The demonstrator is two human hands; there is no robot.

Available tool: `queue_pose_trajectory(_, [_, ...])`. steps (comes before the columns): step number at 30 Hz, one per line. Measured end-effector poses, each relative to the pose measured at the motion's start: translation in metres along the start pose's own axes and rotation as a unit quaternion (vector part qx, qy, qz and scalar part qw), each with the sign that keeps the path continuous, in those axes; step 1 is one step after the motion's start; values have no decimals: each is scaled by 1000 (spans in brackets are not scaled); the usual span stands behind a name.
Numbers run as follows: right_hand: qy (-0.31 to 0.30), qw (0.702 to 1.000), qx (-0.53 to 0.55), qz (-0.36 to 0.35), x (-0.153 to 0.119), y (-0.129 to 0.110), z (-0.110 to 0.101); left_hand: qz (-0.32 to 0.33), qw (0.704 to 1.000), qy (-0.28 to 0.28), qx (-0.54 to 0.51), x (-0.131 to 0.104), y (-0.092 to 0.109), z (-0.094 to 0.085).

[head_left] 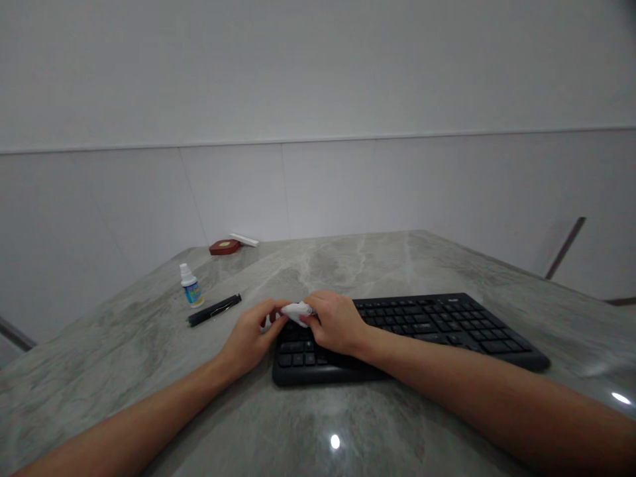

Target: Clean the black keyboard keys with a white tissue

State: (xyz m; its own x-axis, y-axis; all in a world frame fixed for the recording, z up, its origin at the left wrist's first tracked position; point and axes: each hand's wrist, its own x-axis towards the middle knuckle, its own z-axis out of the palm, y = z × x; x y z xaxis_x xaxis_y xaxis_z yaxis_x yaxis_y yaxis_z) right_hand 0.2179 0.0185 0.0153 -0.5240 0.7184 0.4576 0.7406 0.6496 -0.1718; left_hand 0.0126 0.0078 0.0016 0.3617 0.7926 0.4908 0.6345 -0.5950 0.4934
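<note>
A black keyboard (422, 324) lies on the grey marbled table. Over its left end, my left hand (253, 334) and my right hand (338, 323) meet at a crumpled white tissue (297, 311). Thumb and fingers of the left hand pinch the tissue's left edge. The right hand is closed round its other side, above the keys, and hides part of the keyboard. Whether the tissue touches the keys I cannot tell.
Left of the hands lies a black pen-like stick (214, 310). Beside it stands a small white bottle (191, 288) with a blue and yellow label. A dark red box (224, 247) and a flat white object (244, 240) rest at the table's (318, 424) back, near the wall.
</note>
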Motion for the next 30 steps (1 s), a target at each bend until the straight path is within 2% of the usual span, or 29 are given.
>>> queue_pose_trajectory(14, [28, 998, 60, -1, -2, 6, 6, -16, 999, 30, -1, -3, -5, 1])
queue_pose_trajectory(19, [23, 997, 71, -28, -3, 7, 6, -6, 1000, 19, -4, -4, -3, -1])
queue_pose_trajectory(23, [24, 997, 76, -6, -2, 7, 5, -9, 1000, 8, -6, -4, -5, -2])
queue_pose_trajectory(30, [22, 997, 77, -11, -3, 5, 4, 16, 1000, -1, 3, -5, -1, -4])
